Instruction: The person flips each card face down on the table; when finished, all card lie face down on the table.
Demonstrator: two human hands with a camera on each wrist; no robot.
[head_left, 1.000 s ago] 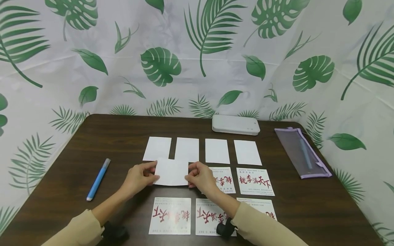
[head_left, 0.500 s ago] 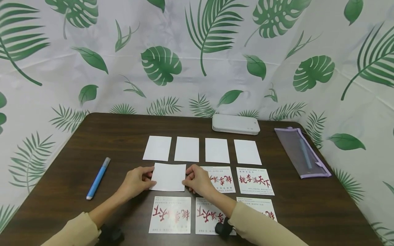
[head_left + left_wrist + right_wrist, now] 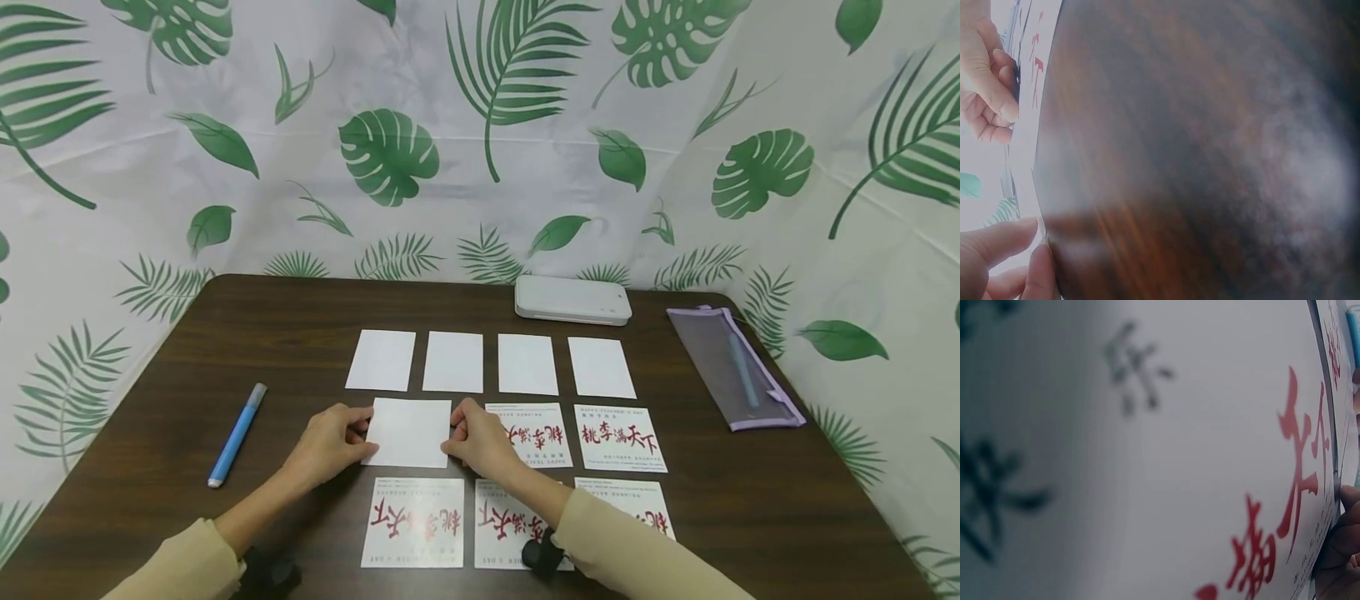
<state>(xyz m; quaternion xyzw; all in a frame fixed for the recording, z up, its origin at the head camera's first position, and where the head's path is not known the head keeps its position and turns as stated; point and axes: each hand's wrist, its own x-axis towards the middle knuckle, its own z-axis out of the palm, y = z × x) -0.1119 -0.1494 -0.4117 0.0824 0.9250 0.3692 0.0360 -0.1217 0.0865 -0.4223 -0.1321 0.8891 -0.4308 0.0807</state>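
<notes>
Over the table [image 3: 135, 467], the left hand [image 3: 330, 442] and right hand [image 3: 483, 437] pinched opposite side edges of the blank card [image 3: 410, 433], beyond a printed card [image 3: 415, 522]; whether it touched down was unclear. Probably light, thin and easily creased, it suited a gentle edge hold.

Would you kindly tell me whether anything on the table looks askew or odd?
Yes, the printed card ending the middle row at right looks odd: its red characters read upright, while those on the other printed cards are upside down.
</notes>
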